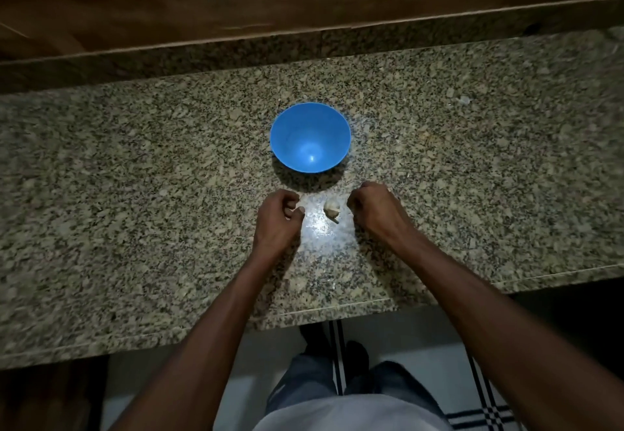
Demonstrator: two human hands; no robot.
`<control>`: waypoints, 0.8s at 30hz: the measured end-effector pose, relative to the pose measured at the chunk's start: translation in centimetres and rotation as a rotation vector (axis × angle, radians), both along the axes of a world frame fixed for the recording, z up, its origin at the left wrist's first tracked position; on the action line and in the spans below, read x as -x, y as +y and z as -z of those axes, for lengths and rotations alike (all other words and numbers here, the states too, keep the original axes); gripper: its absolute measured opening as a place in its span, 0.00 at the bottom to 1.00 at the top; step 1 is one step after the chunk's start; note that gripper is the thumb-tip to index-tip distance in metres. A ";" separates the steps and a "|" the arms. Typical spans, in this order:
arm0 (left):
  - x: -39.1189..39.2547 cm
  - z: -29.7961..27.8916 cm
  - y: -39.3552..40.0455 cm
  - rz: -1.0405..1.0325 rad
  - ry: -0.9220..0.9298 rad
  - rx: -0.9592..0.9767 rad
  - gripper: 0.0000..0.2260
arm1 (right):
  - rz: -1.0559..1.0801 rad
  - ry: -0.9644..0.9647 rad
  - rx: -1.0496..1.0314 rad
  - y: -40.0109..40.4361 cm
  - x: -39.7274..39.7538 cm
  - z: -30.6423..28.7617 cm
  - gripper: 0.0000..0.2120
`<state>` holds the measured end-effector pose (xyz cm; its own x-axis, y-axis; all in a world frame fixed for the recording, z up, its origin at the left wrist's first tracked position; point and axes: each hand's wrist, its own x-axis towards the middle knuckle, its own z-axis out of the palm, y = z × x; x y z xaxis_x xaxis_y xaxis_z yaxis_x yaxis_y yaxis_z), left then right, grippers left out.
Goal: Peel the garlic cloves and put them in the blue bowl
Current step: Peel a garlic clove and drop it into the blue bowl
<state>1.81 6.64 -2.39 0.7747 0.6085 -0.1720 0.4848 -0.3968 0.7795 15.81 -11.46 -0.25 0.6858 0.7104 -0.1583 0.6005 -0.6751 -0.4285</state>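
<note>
A person stands at a speckled granite surface [135, 167] under a dim, narrow pool of light, both forearms reaching in from below. The left hand [278, 216] hovers or rests low on the stone with its fingers loosely curled and thumb tip meeting them; it appears to hold nothing, though a small scrap pinched there cannot be ruled out. Just to its right, between the two hands and apart from both, the garlic [332, 209] lies on the stone, pale and still in its papery skin; whether it is one clove or a small cluster is too small to tell. Beyond it, nearer the wall, the blue bowl [310, 116] stands upright and holds nothing visible. The right hand [369, 206] sits just beside the garlic, knuckles up and fingers curled under, its fingertips hidden, so what it holds, if anything, cannot be told. The peeling seems not yet begun. From here the risks look plain: the poor light could hide leftover skin on a clove, the polished stone could let a squeezed clove shoot off toward the near edge and the floor, and loose peel could drift into the bowl. No brand, label or writing can be read anywhere.
</note>
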 end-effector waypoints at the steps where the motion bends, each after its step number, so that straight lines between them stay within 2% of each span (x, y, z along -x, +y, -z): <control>1: -0.1 0.1 0.1 0.009 -0.007 -0.001 0.08 | -0.004 0.006 0.020 0.2 -0.2 0.0 0.08; 7: 0.1 0.6 0.5 0.035 -0.023 0.000 0.08 | -0.009 0.002 0.017 0.6 0.1 -0.2 0.06; 12: 0.0 0.5 0.7 0.023 -0.034 0.015 0.08 | 0.013 0.032 -0.050 0.5 -0.3 0.1 0.09; 17: -0.1 0.5 0.5 -0.020 -0.037 0.051 0.07 | 0.100 0.113 -0.184 -0.6 -1.0 -0.8 0.08; 24: -0.2 0.8 -0.1 -0.070 -0.036 0.043 0.07 | 0.045 0.117 -0.157 -1.1 -2.5 -1.6 0.14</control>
<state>2.00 6.58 -3.16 0.7363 0.6543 -0.1722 0.4818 -0.3283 0.8125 18.35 -12.59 1.32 0.7011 0.7015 -0.1280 0.5111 -0.6196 -0.5958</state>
